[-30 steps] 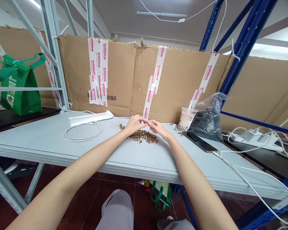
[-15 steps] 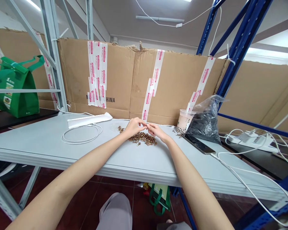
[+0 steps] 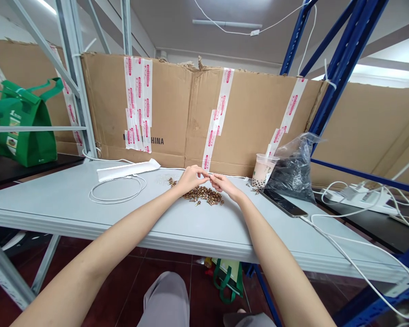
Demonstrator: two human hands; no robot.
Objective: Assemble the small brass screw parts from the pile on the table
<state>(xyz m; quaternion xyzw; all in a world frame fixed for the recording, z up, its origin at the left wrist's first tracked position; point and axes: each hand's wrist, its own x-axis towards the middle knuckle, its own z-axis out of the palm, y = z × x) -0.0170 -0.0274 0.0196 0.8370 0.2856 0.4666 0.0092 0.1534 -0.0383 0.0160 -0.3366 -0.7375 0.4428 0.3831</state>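
A pile of small brass-coloured screws (image 3: 204,195) lies on the grey table (image 3: 88,213) near its back edge. My left hand (image 3: 190,178) and my right hand (image 3: 225,184) meet just above the pile, fingertips pinched together. Something tiny sits between the fingertips; it is too small to make out. Both forearms reach in from the bottom of the view.
A coiled white cable (image 3: 117,190) and a white strip (image 3: 127,169) lie at the left. A bubble tea cup (image 3: 264,171), a dark plastic bag (image 3: 293,170) and a phone (image 3: 282,202) stand right. A cardboard wall (image 3: 191,113) backs the table. A green bag (image 3: 23,122) sits far left.
The hands stay pinched together over the screw pile; only the fingertips shift slightly. The view itself moved a little.
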